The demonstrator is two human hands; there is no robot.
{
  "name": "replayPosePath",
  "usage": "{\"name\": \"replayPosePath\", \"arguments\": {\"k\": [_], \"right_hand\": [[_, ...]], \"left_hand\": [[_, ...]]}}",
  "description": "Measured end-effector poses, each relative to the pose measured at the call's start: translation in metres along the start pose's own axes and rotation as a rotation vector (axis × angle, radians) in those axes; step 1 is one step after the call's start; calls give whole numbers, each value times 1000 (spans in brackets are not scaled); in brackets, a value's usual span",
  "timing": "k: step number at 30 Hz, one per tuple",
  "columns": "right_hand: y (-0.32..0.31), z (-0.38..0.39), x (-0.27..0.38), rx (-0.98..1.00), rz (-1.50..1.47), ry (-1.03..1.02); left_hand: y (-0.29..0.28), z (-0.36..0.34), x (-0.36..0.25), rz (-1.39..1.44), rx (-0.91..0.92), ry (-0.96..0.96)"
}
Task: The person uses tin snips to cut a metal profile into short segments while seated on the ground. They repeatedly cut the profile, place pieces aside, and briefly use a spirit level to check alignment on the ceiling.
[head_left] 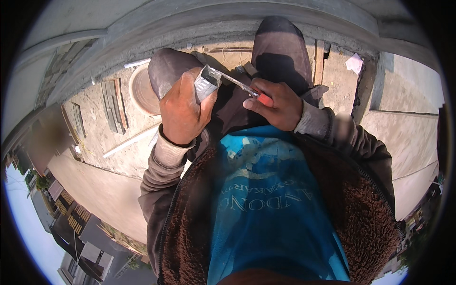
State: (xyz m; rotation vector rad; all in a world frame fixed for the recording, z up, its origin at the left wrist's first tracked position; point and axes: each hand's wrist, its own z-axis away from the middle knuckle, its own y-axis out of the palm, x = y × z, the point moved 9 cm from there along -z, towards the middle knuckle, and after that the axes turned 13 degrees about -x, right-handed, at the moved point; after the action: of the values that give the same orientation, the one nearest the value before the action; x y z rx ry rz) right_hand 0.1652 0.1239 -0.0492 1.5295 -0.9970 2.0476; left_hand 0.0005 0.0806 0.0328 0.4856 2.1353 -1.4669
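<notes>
My left hand (183, 107), left of center, is closed round a short silver metal channel (206, 88), held with its open end upward between my knees. My right hand (280, 107) grips the red handle of a metal hand tool (263, 98); its long, narrow metal part slants up-left to the top of the channel, where it appears to touch the rim. The exact shape of the tool's tip is too small to make out. Both hands are above my lap, over my dark trousers.
A round pale bucket or lid (142, 90) lies beside my left knee, near stacked narrow strips (110, 107) and a white strip (128, 142) on the concrete floor (128, 156). A concrete wall (199, 21) runs beyond my knees. A pink scrap (354, 63) lies at the right.
</notes>
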Motion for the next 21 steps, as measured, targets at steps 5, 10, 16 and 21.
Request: {"name": "replayPosePath", "arguments": {"k": [5, 10, 16, 21], "right_hand": [[-7, -3, 2, -80, 78, -38], [-12, -10, 1, -96, 111, -57], [24, 7, -2, 181, -388, 260], [-40, -13, 13, -389, 637, -142]], "left_hand": [[1, 0, -1, 0, -6, 21], [-3, -3, -2, -6, -17, 1], [-9, -3, -2, -27, -137, 16], [-15, -2, -11, -213, -84, 20]]}}
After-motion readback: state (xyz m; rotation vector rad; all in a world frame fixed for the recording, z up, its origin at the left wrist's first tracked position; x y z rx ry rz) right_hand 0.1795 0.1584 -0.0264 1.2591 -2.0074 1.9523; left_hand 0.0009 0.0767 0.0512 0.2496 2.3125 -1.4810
